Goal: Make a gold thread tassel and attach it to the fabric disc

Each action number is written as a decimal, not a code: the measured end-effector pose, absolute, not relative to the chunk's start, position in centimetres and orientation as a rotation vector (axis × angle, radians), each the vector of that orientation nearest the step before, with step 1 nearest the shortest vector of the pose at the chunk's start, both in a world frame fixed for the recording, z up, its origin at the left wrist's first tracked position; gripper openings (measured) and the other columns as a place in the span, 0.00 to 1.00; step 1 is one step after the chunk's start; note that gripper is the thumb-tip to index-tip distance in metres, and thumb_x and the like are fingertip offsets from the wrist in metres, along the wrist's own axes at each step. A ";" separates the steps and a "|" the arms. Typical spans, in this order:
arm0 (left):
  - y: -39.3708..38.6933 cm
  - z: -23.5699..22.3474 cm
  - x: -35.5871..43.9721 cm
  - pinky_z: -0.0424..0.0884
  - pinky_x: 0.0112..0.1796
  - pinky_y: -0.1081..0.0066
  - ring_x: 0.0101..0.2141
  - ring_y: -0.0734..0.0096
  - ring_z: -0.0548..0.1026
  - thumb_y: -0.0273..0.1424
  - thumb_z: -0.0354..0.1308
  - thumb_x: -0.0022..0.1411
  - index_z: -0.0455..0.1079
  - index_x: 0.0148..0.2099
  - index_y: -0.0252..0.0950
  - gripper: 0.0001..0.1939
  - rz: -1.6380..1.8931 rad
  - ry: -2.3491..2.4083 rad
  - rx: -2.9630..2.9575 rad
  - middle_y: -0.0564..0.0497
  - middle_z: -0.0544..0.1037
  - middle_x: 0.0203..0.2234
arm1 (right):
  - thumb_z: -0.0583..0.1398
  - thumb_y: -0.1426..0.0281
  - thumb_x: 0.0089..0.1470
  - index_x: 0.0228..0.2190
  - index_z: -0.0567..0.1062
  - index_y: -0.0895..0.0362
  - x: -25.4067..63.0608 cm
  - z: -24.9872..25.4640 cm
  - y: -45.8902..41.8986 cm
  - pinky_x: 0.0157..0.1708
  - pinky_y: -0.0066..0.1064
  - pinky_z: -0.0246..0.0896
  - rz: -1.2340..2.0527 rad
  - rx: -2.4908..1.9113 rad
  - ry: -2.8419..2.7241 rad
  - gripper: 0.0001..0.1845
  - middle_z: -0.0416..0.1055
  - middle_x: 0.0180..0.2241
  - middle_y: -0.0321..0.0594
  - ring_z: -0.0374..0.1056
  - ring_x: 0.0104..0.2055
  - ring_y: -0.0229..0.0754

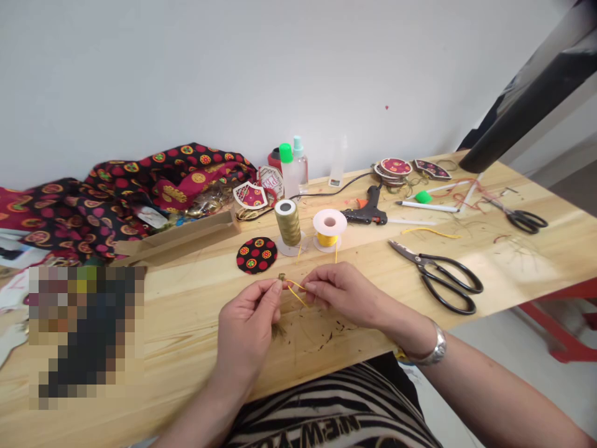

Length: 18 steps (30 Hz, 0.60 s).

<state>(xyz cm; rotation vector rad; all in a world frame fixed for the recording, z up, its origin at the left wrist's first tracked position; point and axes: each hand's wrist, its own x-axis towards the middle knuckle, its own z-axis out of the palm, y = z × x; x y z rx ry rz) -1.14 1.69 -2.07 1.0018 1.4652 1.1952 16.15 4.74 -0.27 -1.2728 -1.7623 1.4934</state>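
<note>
My left hand [252, 317] is closed in a pinch around an olive-gold thread tassel [282, 277]. Its bound top pokes out above the thumb, and loose strands hang below the fingers. My right hand [342, 292] pinches a thin yellow cord [297, 295], which runs across from the tassel's top in a small loop. Just beyond the hands stand a cone of olive thread [289, 227] and a white spool [329, 223] wound with yellow cord. A round patterned fabric piece [256, 255] lies left of the cone.
Large black-handled scissors [438, 277] lie to the right, smaller scissors [525, 219] farther off. Behind the spools are a black glue gun [368, 208] and bottles [291, 171]. Patterned cloth [112, 180] and a cardboard box [186, 236] occupy the left. Part of the left side is pixelated.
</note>
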 end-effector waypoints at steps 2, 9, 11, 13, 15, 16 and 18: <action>1.7 -2.0 -1.0 0.56 0.18 0.77 0.18 0.78 0.60 0.37 0.63 0.51 0.76 0.35 0.33 0.12 1.214 1.467 0.991 0.55 0.70 0.17 | 0.55 0.74 0.54 0.26 0.75 0.60 16.1 -0.3 4.7 0.25 0.24 0.54 1.465 -1.294 -1.786 0.10 0.68 0.22 0.33 0.59 0.23 0.32; 2.0 -1.9 -0.9 0.54 0.18 0.76 0.17 0.78 0.59 0.38 0.65 0.49 0.77 0.33 0.32 0.13 1.221 1.449 0.931 0.57 0.66 0.13 | 0.54 0.73 0.55 0.28 0.75 0.60 16.0 -0.2 4.3 0.24 0.24 0.53 1.357 -1.300 -1.908 0.10 0.68 0.23 0.34 0.58 0.24 0.32; 2.0 -2.0 -0.9 0.54 0.19 0.77 0.17 0.79 0.58 0.37 0.65 0.50 0.77 0.34 0.33 0.13 1.213 1.417 0.918 0.58 0.64 0.13 | 0.58 0.64 0.54 0.28 0.74 0.60 15.9 -0.1 4.0 0.24 0.25 0.52 1.253 -1.302 -1.991 0.11 0.67 0.23 0.34 0.58 0.24 0.33; 2.1 -2.1 -1.0 0.53 0.19 0.77 0.18 0.79 0.58 0.36 0.64 0.51 0.77 0.35 0.33 0.12 1.205 1.388 0.909 0.59 0.63 0.13 | 0.63 0.58 0.49 0.34 0.73 0.60 15.9 -0.1 3.6 0.27 0.27 0.55 1.086 -1.310 -2.071 0.17 0.70 0.27 0.37 0.62 0.27 0.36; 2.1 -2.2 -1.0 0.53 0.19 0.77 0.18 0.80 0.57 0.36 0.64 0.52 0.77 0.35 0.33 0.11 1.205 1.379 0.896 0.59 0.62 0.13 | 0.65 0.57 0.46 0.42 0.70 0.60 15.9 -0.2 3.2 0.32 0.31 0.59 0.915 -1.305 -2.150 0.26 0.71 0.34 0.43 0.66 0.34 0.41; 2.1 -2.2 -1.1 0.53 0.19 0.78 0.18 0.80 0.57 0.36 0.64 0.52 0.77 0.35 0.33 0.11 1.206 1.380 0.892 0.59 0.62 0.13 | 0.64 0.57 0.47 0.45 0.69 0.60 15.9 -0.3 3.1 0.35 0.32 0.59 0.839 -1.299 -2.191 0.27 0.71 0.37 0.45 0.67 0.37 0.44; 2.2 -2.3 -1.1 0.53 0.19 0.77 0.18 0.79 0.58 0.37 0.64 0.51 0.77 0.34 0.33 0.12 1.206 1.385 0.895 0.59 0.64 0.13 | 0.63 0.60 0.50 0.45 0.68 0.61 15.9 -0.5 3.0 0.36 0.34 0.60 0.717 -1.299 -2.265 0.24 0.71 0.38 0.47 0.67 0.39 0.46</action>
